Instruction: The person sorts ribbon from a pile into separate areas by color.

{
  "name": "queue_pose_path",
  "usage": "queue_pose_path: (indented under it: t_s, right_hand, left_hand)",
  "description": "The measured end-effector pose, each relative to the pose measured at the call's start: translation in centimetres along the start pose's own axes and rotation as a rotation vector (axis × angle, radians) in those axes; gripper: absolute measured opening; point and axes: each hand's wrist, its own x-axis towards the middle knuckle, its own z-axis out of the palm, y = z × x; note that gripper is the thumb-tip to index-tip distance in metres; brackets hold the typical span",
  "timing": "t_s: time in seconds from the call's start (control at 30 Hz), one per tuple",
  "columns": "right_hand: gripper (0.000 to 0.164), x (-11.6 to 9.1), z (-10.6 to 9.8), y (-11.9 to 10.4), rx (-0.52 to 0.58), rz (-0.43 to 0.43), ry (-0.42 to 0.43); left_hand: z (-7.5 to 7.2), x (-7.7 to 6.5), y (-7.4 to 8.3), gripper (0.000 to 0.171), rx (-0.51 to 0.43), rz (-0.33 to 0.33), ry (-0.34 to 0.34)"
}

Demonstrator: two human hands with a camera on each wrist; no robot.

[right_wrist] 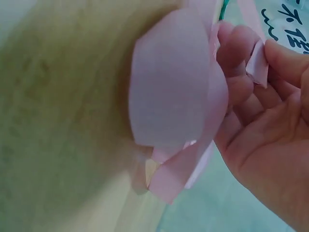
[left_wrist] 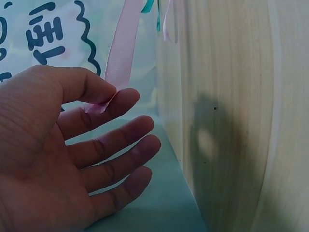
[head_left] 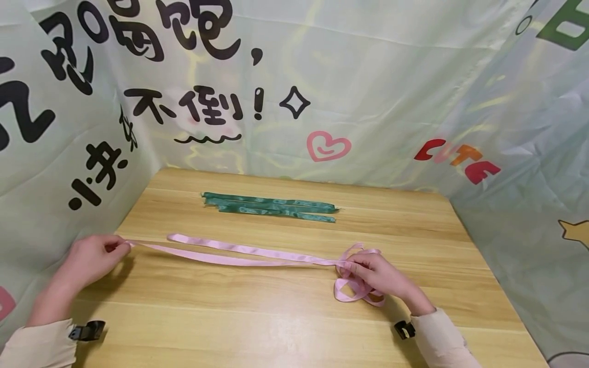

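A pink satin ribbon stretches between both hands above the table, sagging slightly in the middle. At the left, the left hand pinches its end between thumb and index finger. The other fingers stay spread in the left wrist view, where the ribbon runs upward. The right hand pinches the ribbon at the right; a short cut end pokes out of that pinch. Behind the stretched piece lies a second pink strip, its right end close to the right hand. Loose pink ribbon loops lie beneath the right hand.
Several dark green ribbon strips lie side by side toward the back of the wooden table. Printed fabric encloses the table at the back and both sides. Black devices sit at both wrists.
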Motion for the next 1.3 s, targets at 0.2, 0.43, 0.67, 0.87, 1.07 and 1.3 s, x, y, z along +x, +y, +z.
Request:
queue_pose_path:
  t_s: [0.2, 0.43, 0.67, 0.87, 1.07, 1.3]
  right_hand:
    - [0.024, -0.2, 0.3, 0.0, 0.007, 0.012, -0.017]
    - [0.025, -0.6, 0.2, 0.2, 0.056, 0.146, -0.026]
    - [0.024, -1.1, -0.1, 0.9, 0.034, 0.187, -0.037]
    - [0.024, -1.6, -0.5, 1.0, -0.032, 0.176, -0.018]
    - [0.025, -2.0, -0.9, 1.0, -0.077, 0.224, 0.004]
    - [0.025, -2.1, -1.2, 0.4, -0.013, 0.262, 0.025]
  left_hand:
    - [0.3, 0.0, -0.1, 0.025, 0.002, 0.006, -0.017]
    - [0.6, 0.1, -0.1, 0.035, 0.006, 0.018, -0.04]
    - [1.3, 0.4, 0.2, 0.037, -0.015, 0.007, -0.132]
    - [1.7, 0.5, 0.6, 0.037, -0.039, 0.024, -0.198]
    - [2.0, 0.5, 0.9, 0.034, -0.042, 0.026, -0.25]
    - [1.9, 0.6, 0.9, 0.039, -0.034, 0.005, -0.276]
